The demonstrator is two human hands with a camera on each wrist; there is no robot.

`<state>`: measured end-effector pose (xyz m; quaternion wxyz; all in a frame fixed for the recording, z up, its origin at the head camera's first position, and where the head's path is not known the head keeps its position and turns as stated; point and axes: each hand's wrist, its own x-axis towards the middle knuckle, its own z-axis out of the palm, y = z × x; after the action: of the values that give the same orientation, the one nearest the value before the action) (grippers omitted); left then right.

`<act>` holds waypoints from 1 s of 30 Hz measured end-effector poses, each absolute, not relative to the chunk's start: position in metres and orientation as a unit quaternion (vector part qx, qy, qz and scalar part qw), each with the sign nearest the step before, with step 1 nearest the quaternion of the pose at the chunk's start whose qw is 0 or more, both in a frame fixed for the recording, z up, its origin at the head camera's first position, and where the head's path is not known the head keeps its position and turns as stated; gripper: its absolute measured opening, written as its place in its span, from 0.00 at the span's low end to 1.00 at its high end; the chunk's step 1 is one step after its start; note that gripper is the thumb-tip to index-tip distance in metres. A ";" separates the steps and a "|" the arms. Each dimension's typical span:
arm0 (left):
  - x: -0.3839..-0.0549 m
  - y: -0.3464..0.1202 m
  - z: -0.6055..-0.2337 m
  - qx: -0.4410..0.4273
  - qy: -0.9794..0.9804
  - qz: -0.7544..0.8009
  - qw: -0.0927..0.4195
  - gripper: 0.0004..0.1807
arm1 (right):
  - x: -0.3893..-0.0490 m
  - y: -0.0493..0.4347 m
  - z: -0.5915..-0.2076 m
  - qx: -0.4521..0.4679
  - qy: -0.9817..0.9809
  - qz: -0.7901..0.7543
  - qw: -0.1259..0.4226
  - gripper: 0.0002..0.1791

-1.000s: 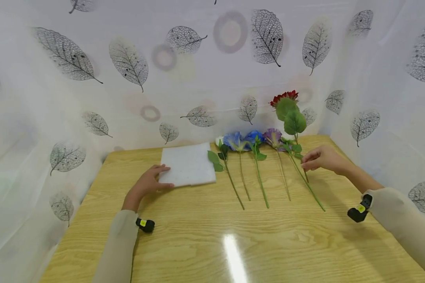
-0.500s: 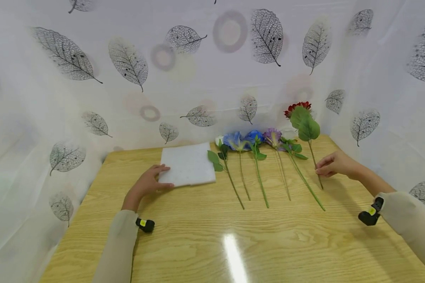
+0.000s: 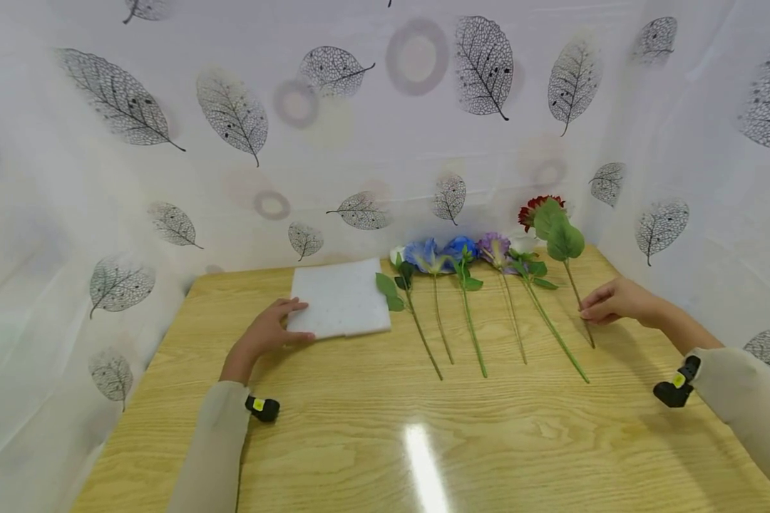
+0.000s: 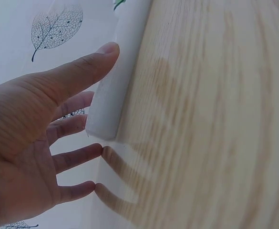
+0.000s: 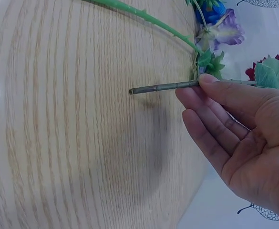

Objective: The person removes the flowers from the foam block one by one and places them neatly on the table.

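Note:
In the head view, my right hand (image 3: 619, 303) pinches the thin stem of a red flower (image 3: 542, 211) with big green leaves. Its bloom is up near the back edge, and the stem slants down to the right. The right wrist view shows the stem's cut end (image 5: 141, 89) sticking out past the thumb and fingertips, over its shadow on the wood. My left hand (image 3: 271, 328) rests at the left end of a flat white folded sheet (image 3: 343, 299), fingers spread and fairly straight. Up close in the left wrist view, the thumb lies against the edge of the white sheet (image 4: 111, 105).
Several artificial flowers lie in a row: a white one, a light blue one (image 3: 426, 255), a dark blue one (image 3: 463, 247), a purple one (image 3: 495, 248) and a green-stemmed one (image 3: 555, 324). A leaf-printed curtain (image 3: 372, 142) encloses the wooden table (image 3: 334, 427) behind and at the sides.
My right hand has moved right and slightly toward me, bringing the red flower to the right of the row and lower. The left hand and white sheet stay put.

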<state>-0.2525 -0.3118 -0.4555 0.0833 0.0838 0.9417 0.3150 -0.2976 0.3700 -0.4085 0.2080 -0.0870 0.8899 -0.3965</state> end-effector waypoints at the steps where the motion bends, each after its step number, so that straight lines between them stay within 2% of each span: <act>1: -0.252 -0.312 -0.455 0.084 0.942 0.315 0.083 0.48 | -0.298 0.372 -0.409 -0.085 0.889 -0.397 0.211 0.20; 30: -0.253 -0.313 -0.458 0.086 0.941 0.317 0.080 0.48 | -0.297 0.399 -0.416 -0.062 0.864 -0.415 0.277 0.19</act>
<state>-0.2532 -0.3132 -0.4577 0.0796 0.0864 0.9410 0.3174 -0.2975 0.3985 -0.4160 0.2773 -0.0620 0.8642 -0.4152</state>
